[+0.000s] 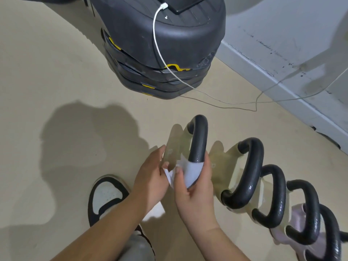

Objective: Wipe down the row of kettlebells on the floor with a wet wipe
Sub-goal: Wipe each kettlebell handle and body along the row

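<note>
One shoe [108, 196], black and white, is planted on the tan floor [37, 72] at your lower left. Just right of it, your left hand [150, 178] reaches in with its fingers curled, and thumb and fingertips pinch the loose, crumpled end of the wet wipe [190, 172]. The rest of the wipe lies wrapped round the lower part of the black handle [198, 136] of the first kettlebell [173, 147], whose pale body stands right behind your left fingertips. Your right hand [197, 191] closes round that wrapped stretch: the thumb presses on the near side of the wipe, the fingers curl round the far side, and the bare handle arches up out of the top of your grip. The two hands touch at the wipe.

Behind the hands, a stack of black steps [160, 44] with yellow marks sits on the floor, with a phone [180, 4] on top and a white cable [156, 34] trailing down its side and off to the right.

To the right of your right hand, four more kettlebells [250, 162] stand side by side in a line running toward the lower right corner, their handles glossy. The last ones have paler, lilac bodies. Beyond them runs a scuffed grey wall [282, 44].
</note>
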`<move>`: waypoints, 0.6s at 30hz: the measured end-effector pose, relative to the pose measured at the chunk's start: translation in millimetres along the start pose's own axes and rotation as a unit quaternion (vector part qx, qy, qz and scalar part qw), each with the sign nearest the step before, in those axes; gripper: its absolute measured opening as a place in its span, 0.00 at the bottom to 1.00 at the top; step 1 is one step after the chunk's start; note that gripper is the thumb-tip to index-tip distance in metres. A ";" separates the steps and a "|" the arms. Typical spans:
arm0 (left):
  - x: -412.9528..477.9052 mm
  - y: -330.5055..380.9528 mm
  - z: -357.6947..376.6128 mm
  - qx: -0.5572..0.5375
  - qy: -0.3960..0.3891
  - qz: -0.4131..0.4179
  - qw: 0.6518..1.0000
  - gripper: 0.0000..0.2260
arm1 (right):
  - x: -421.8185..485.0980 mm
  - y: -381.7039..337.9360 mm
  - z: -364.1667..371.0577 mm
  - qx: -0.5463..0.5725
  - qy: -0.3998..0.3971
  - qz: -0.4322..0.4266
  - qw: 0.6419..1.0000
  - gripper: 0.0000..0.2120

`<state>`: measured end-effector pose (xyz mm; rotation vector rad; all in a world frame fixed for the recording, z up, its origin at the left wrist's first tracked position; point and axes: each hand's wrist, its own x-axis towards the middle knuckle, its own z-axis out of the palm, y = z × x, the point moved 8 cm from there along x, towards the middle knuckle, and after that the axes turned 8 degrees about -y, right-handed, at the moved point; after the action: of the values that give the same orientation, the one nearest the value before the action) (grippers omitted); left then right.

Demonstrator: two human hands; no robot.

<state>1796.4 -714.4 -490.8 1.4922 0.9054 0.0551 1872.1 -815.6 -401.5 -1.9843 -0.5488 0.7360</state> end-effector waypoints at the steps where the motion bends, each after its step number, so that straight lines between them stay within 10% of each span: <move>1: 0.7 -2.9 0.7 0.017 0.001 0.005 1.000 0.26 | 8.6 -8.1 -5.3 0.001 0.006 0.015 1.000 0.29; 8: -3.5 -3.0 1.8 0.012 -0.023 -0.015 1.000 0.16 | 74.4 -14.1 -11.3 0.166 -0.054 0.305 0.936 0.14; 14: -4.0 -5.1 1.7 -0.019 -0.020 -0.015 1.000 0.23 | 43.3 -1.4 -10.6 0.101 0.038 0.164 0.981 0.05; 18: -6.6 -7.7 5.9 -0.013 -0.044 -0.013 0.999 0.31 | 7.8 11.1 4.4 0.008 0.085 0.047 0.995 0.30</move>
<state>1791.3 -724.0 -495.3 1.4466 0.8509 -0.0176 1875.6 -813.2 -415.1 -2.0451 -0.3487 0.6195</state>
